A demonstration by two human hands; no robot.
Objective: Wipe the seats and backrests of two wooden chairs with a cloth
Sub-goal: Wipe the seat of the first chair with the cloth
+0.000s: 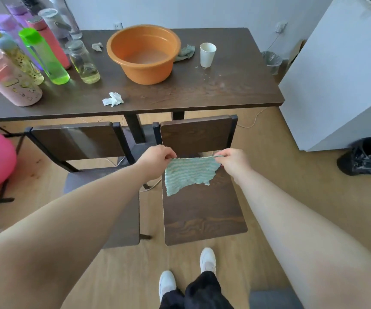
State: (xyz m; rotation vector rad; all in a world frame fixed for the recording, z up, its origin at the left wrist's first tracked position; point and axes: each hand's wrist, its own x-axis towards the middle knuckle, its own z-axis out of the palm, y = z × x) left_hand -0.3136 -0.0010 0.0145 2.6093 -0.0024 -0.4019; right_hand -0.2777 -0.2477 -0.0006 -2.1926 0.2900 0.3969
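Head view shows me both hands raised over the right chair point(204, 221). I see the left hand point(157, 159) pinching the top left corner of the cloth point(189, 175), and the right hand point(233, 161) pinching the top right corner. The fingers point(170, 156) of both hands are curled tight on the upper edge. The cloth hangs spread between them, above the seat point(198, 206) and in front of the backrest point(195, 134). I cannot tell if it touches the wood. The left chair point(75, 141) stands just beside. Behind them the worktop point(202, 90) carries an orange basin point(144, 52), a paper cup point(207, 54) and several bottles point(43, 54).
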